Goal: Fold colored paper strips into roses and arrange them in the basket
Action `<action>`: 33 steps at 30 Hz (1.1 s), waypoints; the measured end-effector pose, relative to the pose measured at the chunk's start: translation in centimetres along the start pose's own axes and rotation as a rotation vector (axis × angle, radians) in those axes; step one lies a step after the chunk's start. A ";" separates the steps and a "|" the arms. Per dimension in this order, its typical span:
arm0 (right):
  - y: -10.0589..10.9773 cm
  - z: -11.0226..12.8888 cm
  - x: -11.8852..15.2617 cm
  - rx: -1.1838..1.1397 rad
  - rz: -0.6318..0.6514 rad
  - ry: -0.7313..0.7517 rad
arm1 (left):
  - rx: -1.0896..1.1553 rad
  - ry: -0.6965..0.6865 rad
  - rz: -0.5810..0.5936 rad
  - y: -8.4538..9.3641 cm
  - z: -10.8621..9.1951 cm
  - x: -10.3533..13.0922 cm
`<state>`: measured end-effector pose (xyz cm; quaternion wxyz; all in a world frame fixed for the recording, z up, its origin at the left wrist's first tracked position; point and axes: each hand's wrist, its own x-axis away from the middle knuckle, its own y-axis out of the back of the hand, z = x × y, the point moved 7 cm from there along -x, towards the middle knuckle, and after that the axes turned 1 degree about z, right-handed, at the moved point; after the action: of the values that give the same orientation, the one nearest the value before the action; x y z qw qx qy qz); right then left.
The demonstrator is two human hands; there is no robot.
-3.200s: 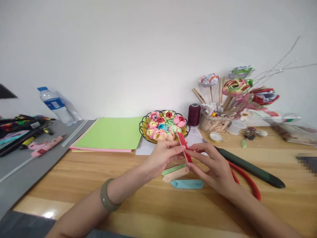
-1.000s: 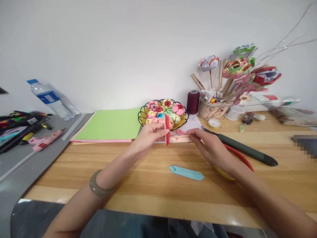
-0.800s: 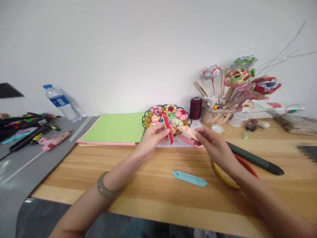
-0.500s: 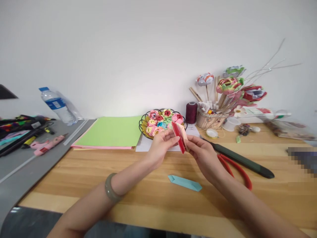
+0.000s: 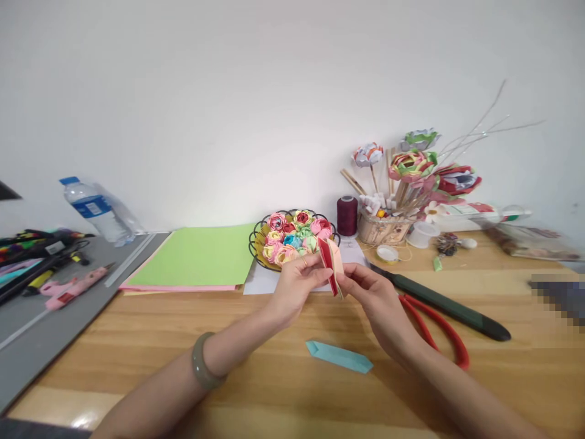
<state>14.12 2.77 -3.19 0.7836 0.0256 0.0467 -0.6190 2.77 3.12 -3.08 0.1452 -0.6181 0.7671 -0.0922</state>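
Between my two hands are folded paper pieces (image 5: 332, 263), red on the left side and pale pink on the right, held together in layers above the table. My left hand (image 5: 299, 285) pinches the red side with thumb and fingers. From the right, my right hand (image 5: 370, 292) grips the pale side near its lower edge. Below them a folded blue paper strip (image 5: 339, 356) with pointed ends lies on the wood. Just behind stands a black-rimmed basket (image 5: 256, 247) of colourful paper flowers (image 5: 292, 236), partly covered by the held paper.
Green and pink paper sheets (image 5: 192, 256) lie left of the basket. Red-handled scissors (image 5: 450, 329) and a dark green tool (image 5: 452, 305) lie at right. A maroon thread spool (image 5: 347, 216), a pot of paper flowers (image 5: 384, 227), a bottle (image 5: 95, 210) and a pink glue gun (image 5: 77, 289) stand around.
The layers of the held paper show more spread, with more of the pale side visible. The whole scene sits slightly lower and further left as the view shifts. Both hands keep their grip.
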 end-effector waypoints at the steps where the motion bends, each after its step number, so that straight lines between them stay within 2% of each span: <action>1: 0.0 0.1 0.0 0.018 0.023 -0.003 | -0.028 0.003 0.016 0.1 0.1 0.0; 5: 0.1 0.2 -0.1 0.139 0.101 0.018 | -0.138 -0.019 0.058 0.2 -0.2 0.1; 12: 0.3 0.7 0.2 0.435 0.133 0.156 | -0.269 -0.040 0.081 -0.5 -0.6 1.0; 23: -0.2 1.5 0.8 0.652 0.126 0.310 | -0.262 -0.015 0.014 -0.5 0.0 1.8; 26: -0.4 1.7 0.9 0.686 0.132 0.358 | -0.169 0.050 -0.002 -0.3 0.6 1.7; 30: -0.7 2.0 1.7 0.769 0.106 0.486 | -0.144 0.055 -0.001 -0.1 1.2 1.5; 33: -1.3 2.2 2.7 0.853 0.076 0.622 | -0.142 0.051 -0.043 0.2 1.6 1.5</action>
<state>13.61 -0.34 -1.23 0.6746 0.5263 0.0199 -0.5172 2.81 1.79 -4.79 0.0794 -0.6404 0.7618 -0.0563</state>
